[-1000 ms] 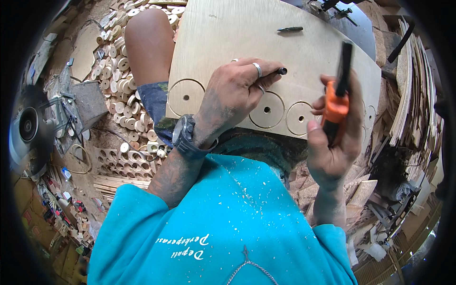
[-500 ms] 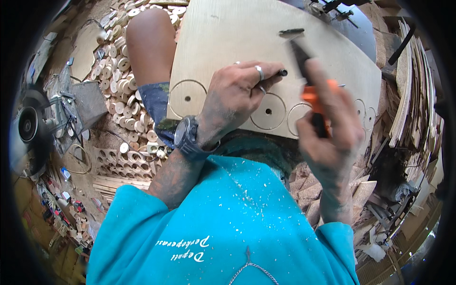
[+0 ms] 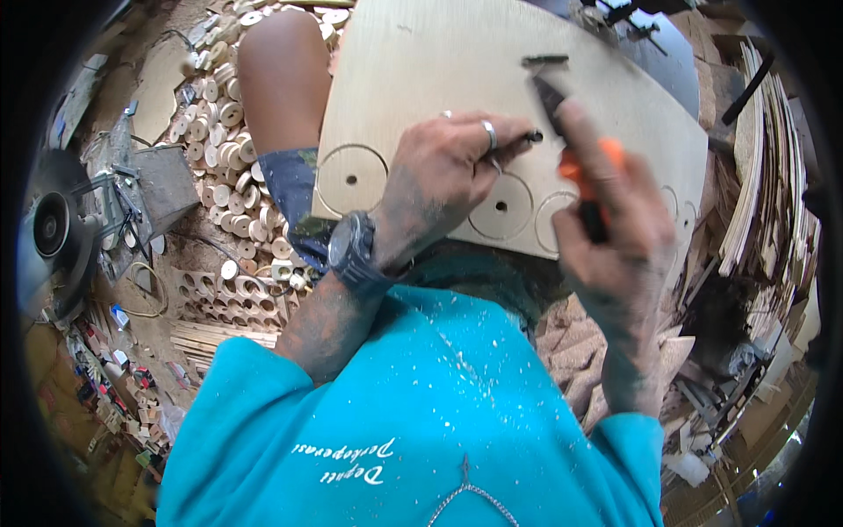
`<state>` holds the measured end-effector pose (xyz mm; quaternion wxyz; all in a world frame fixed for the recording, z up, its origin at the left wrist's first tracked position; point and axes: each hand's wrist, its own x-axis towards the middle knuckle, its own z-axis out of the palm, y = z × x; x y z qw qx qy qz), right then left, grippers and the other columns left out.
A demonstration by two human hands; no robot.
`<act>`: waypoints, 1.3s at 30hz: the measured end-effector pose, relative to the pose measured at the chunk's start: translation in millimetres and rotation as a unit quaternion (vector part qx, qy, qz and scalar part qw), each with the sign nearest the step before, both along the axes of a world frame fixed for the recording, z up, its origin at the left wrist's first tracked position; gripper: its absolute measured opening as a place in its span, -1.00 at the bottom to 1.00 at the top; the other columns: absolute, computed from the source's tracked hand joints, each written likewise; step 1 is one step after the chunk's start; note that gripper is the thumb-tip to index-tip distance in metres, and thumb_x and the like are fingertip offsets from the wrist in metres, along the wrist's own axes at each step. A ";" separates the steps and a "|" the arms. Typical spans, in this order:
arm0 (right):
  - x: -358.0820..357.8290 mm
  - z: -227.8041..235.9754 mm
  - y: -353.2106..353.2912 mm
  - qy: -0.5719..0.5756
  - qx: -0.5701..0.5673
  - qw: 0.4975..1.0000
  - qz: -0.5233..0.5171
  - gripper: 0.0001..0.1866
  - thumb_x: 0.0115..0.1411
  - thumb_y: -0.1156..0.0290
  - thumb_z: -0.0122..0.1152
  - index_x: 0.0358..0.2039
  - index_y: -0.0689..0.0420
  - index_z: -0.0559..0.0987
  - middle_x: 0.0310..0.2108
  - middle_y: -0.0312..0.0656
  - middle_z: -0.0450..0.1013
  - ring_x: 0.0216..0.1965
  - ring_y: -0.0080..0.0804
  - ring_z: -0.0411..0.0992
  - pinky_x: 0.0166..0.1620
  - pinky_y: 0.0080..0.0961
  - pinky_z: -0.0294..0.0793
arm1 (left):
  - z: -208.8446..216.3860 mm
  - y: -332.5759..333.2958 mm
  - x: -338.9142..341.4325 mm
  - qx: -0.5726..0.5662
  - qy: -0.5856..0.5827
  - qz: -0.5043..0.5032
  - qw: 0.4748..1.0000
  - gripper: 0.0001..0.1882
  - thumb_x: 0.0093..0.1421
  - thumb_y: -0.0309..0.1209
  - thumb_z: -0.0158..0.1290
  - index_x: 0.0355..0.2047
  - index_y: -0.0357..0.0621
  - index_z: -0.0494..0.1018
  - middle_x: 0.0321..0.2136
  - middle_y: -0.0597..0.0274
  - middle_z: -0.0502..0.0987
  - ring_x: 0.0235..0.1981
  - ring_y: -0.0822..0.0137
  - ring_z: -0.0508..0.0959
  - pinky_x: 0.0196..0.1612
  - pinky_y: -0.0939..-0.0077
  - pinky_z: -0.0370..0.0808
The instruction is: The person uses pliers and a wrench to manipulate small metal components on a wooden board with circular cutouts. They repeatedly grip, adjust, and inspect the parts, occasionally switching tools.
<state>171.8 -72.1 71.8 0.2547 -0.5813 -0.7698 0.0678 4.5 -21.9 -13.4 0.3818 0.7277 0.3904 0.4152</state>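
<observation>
A pale plywood board [image 3: 439,75] lies before me, with several rings cut along its near edge. Two of the discs inside them, the left disc [image 3: 351,195] and the middle disc [image 3: 499,220], show a dark centre hole. My left hand [image 3: 443,167] rests over the board, fingers closed round a thin dark rod, perhaps a punch, whose black end [image 3: 534,136] pokes out past the fingertips. My right hand [image 3: 623,211], blurred by motion, grips the orange and black handle of a hammer [image 3: 549,95]. The hammer's dark head is above the board, beyond the rod's end.
Loose wooden discs [image 3: 230,154] lie heaped on the floor at the left, beside a board with round holes [image 3: 224,294]. A round dark machine [image 3: 53,227] stands at far left. Stacked wood strips [image 3: 746,167] lean at the right; a metal machine table [image 3: 672,53] is beyond the board.
The whole view has shifted slightly to the right. The hammer and my right hand have moved a little; both hands keep their holds.
</observation>
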 end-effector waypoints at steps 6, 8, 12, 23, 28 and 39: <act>-3.7 7.9 -2.3 -0.144 -0.162 0.976 -0.016 -0.20 -0.08 0.71 0.17 0.26 -0.02 0.43 -0.20 -0.11 0.50 -0.29 -0.33 0.50 -0.27 -0.46 0.54 | 0.7 -0.2 -0.9 0.005 0.021 -0.008 1.000 -0.82 0.22 -0.45 0.18 -0.18 -0.20 0.61 -0.36 0.04 0.64 -0.33 0.19 0.66 -0.25 0.38 0.57; -2.5 7.1 -4.1 0.025 -0.053 0.998 0.002 -0.21 -0.06 0.76 0.09 0.28 0.12 0.38 -0.07 -0.15 0.49 -0.27 -0.48 0.46 -0.25 -0.52 0.51 | 0.9 -1.0 -1.0 -0.002 0.019 -0.001 1.000 -0.82 0.22 -0.45 0.18 -0.17 -0.18 0.61 -0.35 0.05 0.64 -0.34 0.18 0.65 -0.25 0.37 0.57; -1.4 -6.7 -5.2 0.088 -0.004 0.995 -0.035 -0.17 -0.06 0.77 0.04 0.31 0.05 0.36 -0.05 -0.13 0.49 -0.23 -0.48 0.46 -0.22 -0.50 0.51 | 1.1 -1.4 -0.3 -0.025 0.035 0.009 0.999 -0.82 0.22 -0.45 0.17 -0.16 -0.16 0.61 -0.33 0.08 0.65 -0.33 0.16 0.65 -0.24 0.38 0.56; -6.3 -12.5 -9.3 -0.094 -0.133 0.986 -0.046 -0.24 0.00 0.47 0.23 0.25 -0.41 0.43 -0.38 -0.27 0.41 -0.39 -0.34 0.45 -0.39 -0.40 0.48 | 0.0 0.0 2.0 0.000 0.022 0.011 1.000 -0.83 0.22 -0.47 0.17 -0.17 -0.17 0.61 -0.38 0.08 0.65 -0.37 0.19 0.63 -0.27 0.41 0.56; -6.4 -7.5 -10.1 0.068 0.023 0.994 -0.079 -0.17 -0.05 0.54 0.23 0.30 -0.30 0.38 -0.33 -0.20 0.44 -0.37 -0.31 0.46 -0.32 -0.36 0.52 | 1.0 0.8 2.8 0.001 0.007 0.027 1.000 -0.83 0.23 -0.47 0.16 -0.17 -0.15 0.61 -0.37 0.09 0.65 -0.35 0.17 0.64 -0.27 0.39 0.56; 8.6 -6.7 0.9 0.065 -0.212 0.975 0.022 -0.19 0.01 0.75 0.02 0.35 0.03 0.30 -0.24 -0.27 0.43 -0.35 -0.57 0.38 -0.17 -0.65 0.45 | 0.6 -0.7 -0.3 -0.004 0.013 -0.002 1.000 -0.81 0.23 -0.48 0.15 -0.15 -0.22 0.60 -0.33 0.06 0.66 -0.31 0.19 0.67 -0.22 0.39 0.59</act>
